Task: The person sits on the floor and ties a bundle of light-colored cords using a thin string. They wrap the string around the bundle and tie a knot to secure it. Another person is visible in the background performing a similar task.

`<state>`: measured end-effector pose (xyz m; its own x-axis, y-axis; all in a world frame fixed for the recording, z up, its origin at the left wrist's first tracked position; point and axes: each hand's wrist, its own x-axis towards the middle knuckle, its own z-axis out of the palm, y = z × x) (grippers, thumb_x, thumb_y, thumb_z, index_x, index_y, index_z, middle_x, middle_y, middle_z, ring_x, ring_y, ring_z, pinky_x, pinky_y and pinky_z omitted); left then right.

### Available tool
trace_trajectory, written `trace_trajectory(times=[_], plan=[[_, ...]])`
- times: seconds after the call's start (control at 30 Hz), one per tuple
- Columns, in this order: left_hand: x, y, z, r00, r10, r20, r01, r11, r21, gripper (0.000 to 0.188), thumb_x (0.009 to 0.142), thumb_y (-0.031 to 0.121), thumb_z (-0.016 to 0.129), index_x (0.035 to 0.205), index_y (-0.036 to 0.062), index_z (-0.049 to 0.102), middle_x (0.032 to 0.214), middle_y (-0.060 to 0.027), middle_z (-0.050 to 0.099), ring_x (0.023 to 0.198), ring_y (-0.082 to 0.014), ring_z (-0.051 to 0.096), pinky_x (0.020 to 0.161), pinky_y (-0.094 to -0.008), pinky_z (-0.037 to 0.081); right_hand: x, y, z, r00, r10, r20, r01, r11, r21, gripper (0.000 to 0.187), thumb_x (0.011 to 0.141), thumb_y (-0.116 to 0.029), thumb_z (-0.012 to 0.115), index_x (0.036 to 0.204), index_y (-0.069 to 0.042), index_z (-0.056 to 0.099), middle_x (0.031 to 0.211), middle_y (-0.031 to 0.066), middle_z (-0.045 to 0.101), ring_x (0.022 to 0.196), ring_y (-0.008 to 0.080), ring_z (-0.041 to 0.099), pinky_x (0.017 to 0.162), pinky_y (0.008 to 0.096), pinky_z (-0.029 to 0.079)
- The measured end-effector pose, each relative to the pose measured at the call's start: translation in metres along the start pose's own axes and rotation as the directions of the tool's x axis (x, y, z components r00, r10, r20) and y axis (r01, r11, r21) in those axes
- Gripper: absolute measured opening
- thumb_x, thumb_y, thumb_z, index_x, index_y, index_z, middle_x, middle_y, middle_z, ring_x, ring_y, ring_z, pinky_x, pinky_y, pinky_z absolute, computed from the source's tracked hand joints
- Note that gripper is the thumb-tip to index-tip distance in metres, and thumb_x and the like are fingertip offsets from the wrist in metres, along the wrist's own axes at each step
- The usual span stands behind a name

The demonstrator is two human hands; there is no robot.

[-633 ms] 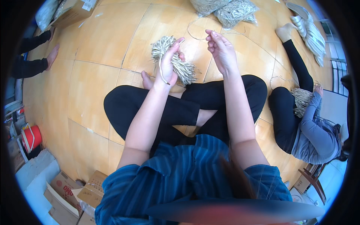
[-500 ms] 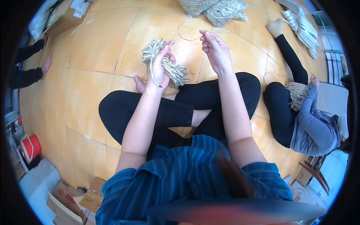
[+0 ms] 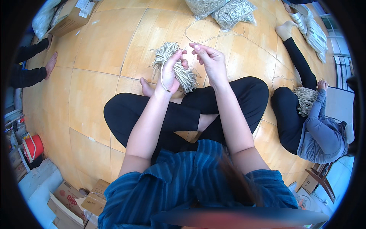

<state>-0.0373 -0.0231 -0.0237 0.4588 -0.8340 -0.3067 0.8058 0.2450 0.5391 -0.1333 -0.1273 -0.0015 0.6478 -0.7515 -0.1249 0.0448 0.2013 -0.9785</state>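
A thick bundle of pale beige cords (image 3: 186, 80) is gripped in my left hand (image 3: 170, 74), its loose ends fanning out above and below the fingers. One strand runs down along that hand to my wrist. My right hand (image 3: 212, 63), just right of the bundle, has thumb and forefinger pinched on a thin string (image 3: 213, 37), which curves away across the floor beyond my fingers. The hands are close together but apart, over my crossed legs. Whether the string reaches the bundle between my fingertips is too small to tell.
Clear plastic bags of similar cords (image 3: 233, 16) lie on the tiled floor ahead. At right a person in grey sits with another cord bundle (image 3: 306, 100). Another person's feet (image 3: 50, 65) show at left. Cardboard boxes (image 3: 94, 198) and a red bucket (image 3: 33, 148) stand at lower left.
My right hand has moved left and slightly nearer to me, bringing the pinched string close to my left fingertips. The bundle stays in my left hand.
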Motion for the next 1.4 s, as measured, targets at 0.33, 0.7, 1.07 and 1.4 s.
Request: trace_trajectory(times=[0.33,0.7,1.07,1.4], plan=[[0.001,0.001,-0.005,0.999,0.008,0.049,-0.008,1.000,0.004,0.026,0.092,0.029,0.060,0.105,0.0066,0.059,0.098,-0.0034,0.060,0.083,-0.0121,0.055,0.069,-0.0235,0.048,-0.005,0.006,0.018,1.000,0.024,-0.004,-0.023,0.992,0.122,0.021,0.092,-0.021,0.061,0.102,-0.005,0.067,0.101,0.0038,0.065,0.080,0.0073,0.053,0.067,0.0212,0.042],[0.010,0.018,-0.009,0.971,0.137,-0.194,-0.162,0.980,-0.116,0.018,0.091,0.025,0.060,0.097,0.0078,0.059,0.105,-0.0075,0.062,0.093,-0.0175,0.060,0.071,-0.0271,0.050,-0.006,-0.030,-0.039,0.996,0.013,-0.090,0.037,0.845,0.534,0.019,0.097,-0.027,0.052,0.104,-0.011,0.058,0.110,0.0083,0.064,0.100,0.0167,0.061,0.072,0.0224,0.048],[0.008,0.012,-0.001,0.984,0.068,-0.162,-0.076,0.996,-0.043,0.022,0.086,0.027,0.066,0.088,0.0078,0.056,0.071,-0.0030,0.055,0.062,-0.0123,0.055,0.056,-0.0249,0.045,0.000,-0.098,-0.083,0.978,-0.202,-0.060,0.193,0.742,0.642,0.019,0.098,-0.025,0.052,0.100,-0.006,0.053,0.069,-0.0041,0.037,0.061,0.0063,0.036,0.052,0.0177,0.034],[0.013,0.015,-0.014,0.940,0.137,-0.312,-0.178,0.978,-0.109,0.019,0.088,0.027,0.064,0.087,0.0122,0.053,0.072,0.0016,0.049,0.063,-0.0094,0.050,0.056,-0.0235,0.044,-0.059,-0.195,-0.200,0.774,-0.547,-0.319,0.633,0.688,0.356,0.015,0.098,-0.015,0.050,0.092,-0.002,0.052,0.063,-0.0028,0.036,0.054,0.0064,0.033,0.043,0.0194,0.027]])
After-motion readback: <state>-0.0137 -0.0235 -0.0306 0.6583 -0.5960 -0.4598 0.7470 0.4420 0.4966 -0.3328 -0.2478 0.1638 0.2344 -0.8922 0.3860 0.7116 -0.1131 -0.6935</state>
